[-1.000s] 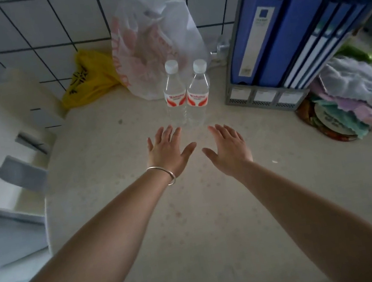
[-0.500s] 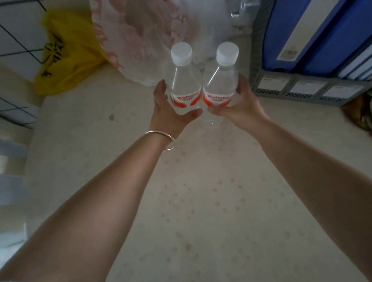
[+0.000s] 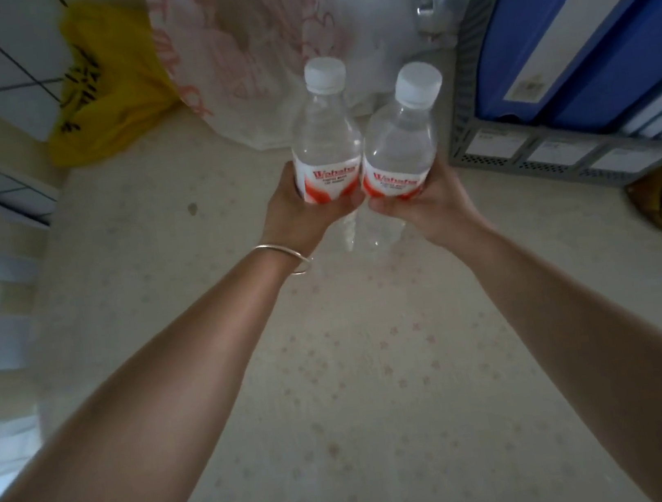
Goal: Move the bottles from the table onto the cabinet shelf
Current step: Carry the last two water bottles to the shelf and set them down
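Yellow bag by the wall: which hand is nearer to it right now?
Left. The left hand, gripping the left bottle, sits on the yellow bag's side. The right hand, holding the right bottle, is farther away, toward the gray file rack.

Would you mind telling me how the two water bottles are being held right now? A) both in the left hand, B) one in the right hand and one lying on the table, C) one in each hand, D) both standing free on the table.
C: the left hand grips the left bottle and the right hand grips the right bottle.
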